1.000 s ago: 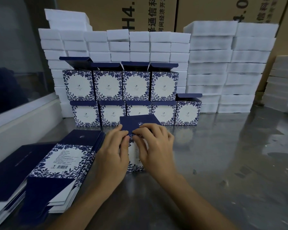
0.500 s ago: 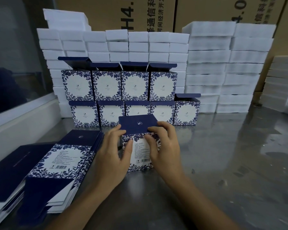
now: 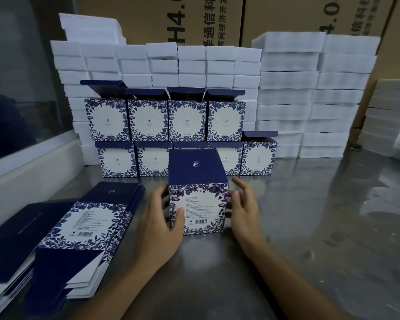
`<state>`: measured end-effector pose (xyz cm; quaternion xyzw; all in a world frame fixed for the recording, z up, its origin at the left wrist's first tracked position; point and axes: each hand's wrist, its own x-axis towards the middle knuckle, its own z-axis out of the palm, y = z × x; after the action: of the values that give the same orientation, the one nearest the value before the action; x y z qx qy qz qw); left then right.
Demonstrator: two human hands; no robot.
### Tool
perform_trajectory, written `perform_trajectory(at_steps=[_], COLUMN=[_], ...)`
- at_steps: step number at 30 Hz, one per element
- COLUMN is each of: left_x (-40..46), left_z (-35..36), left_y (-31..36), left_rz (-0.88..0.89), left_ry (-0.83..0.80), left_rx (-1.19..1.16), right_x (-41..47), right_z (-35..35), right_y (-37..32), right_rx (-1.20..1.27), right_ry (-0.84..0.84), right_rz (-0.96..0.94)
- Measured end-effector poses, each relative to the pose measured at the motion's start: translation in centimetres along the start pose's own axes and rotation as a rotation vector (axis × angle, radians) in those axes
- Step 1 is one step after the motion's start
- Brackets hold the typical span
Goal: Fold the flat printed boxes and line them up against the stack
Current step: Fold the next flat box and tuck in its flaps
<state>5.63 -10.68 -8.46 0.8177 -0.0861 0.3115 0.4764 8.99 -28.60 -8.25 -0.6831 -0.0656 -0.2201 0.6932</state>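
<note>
Folded box [image 3: 198, 192] stands upright on the steel table [image 3: 310, 227], navy lid closed, barcode panel facing the camera. Behind it, folded boxes [image 3: 166, 135] sit in two rows against the white foam stack [image 3: 286, 93], partly hidden by it; brown cartons [image 3: 275, 17] rise behind. Flat printed boxes [image 3: 62, 239] lie piled at the left. The left hand [image 3: 159, 225] grips the box's left edge, thumb on the front face. The right hand [image 3: 243, 209] is spread loosely beside the right face, blurred; whether it touches is unclear.
</note>
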Motion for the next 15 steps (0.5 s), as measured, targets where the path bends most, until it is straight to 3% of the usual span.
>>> perform_trajectory(at_steps=[8, 15], left_x=[1.00, 0.59], left_z=[-0.43, -0.53], left_y=[-1.00, -0.16], left_rz=[-0.124, -0.078], left_ry=[0.006, -0.185], left_rx=[0.048, 0.165], right_x=[0.27, 0.21], right_z=[-1.05, -0.47], right_y=[0.23, 0.82], right_rx=[0.038, -0.107], right_ry=[-0.220, -0.070], right_rz=[0.138, 0.119])
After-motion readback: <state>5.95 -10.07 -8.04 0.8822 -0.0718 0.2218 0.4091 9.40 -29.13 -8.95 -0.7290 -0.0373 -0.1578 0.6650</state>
